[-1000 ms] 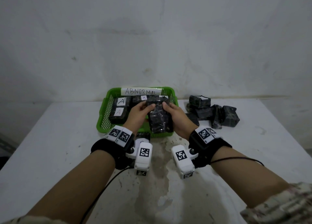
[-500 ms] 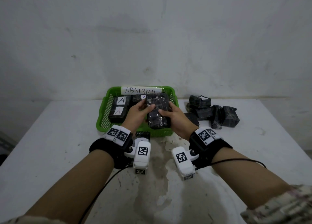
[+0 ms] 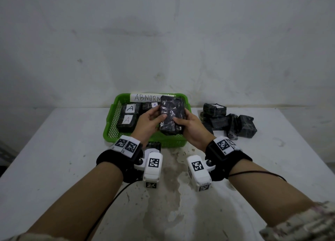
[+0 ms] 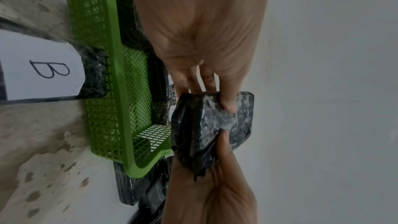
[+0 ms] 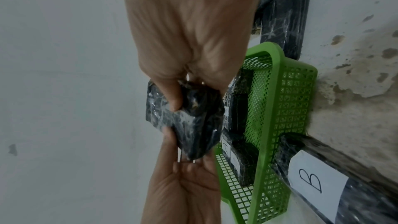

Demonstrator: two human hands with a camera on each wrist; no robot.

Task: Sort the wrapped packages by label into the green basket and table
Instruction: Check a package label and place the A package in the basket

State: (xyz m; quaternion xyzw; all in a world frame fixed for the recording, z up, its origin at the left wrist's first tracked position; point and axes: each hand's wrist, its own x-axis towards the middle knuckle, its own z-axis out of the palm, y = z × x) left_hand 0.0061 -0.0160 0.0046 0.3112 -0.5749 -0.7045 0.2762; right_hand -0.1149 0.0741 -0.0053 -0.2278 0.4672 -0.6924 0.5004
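Observation:
Both hands hold one black wrapped package (image 3: pixel 172 116) tilted up above the green basket (image 3: pixel 108 132); no label shows on its near face. My left hand (image 3: pixel 151 120) grips its left side, thumb across the front. My right hand (image 3: pixel 188 124) grips its right side the same way. The left wrist view shows the package (image 4: pixel 206 129) pinched between the two hands, as does the right wrist view with the package (image 5: pixel 193 118). Inside the basket lie packages labelled A (image 3: pixel 129 108). A package labelled B (image 4: pixel 45 69) lies on the table against the basket's near wall.
A pile of several black wrapped packages (image 3: pixel 228 122) sits on the table right of the basket. The basket's far rim carries a paper sign reading ABNORMAL (image 3: pixel 145 97). The white table (image 3: pixel 54 159) is stained in the middle and backs onto a wall.
Both hands have lifted the package from low in the basket and tipped it upright, so it now covers the right end of the sign.

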